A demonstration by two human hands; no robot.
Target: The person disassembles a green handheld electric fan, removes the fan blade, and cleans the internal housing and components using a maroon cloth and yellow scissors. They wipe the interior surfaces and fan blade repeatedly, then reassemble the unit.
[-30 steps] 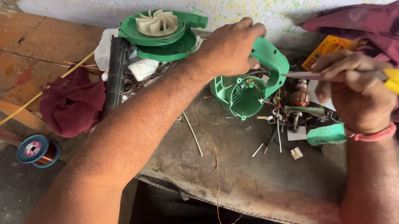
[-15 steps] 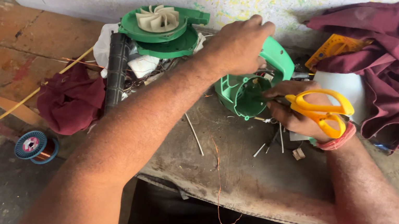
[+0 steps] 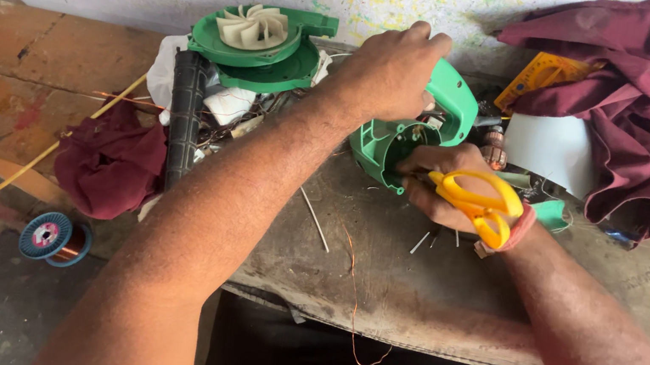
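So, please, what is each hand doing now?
Left hand: closed on the green housing.
Right hand: closed on the yellow scissors.

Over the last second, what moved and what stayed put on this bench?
The right hand, gripping yellow scissors, came in from the right and down to the open side of the green housing; the blades are hidden. The left hand stayed clamped on the housing's handle. The fan cover, maroon cloths and wire spool did not move.

A repair workshop: worn workbench [image 3: 454, 296], copper wire spool [image 3: 55, 237], dismantled green blower housing [image 3: 260, 44].
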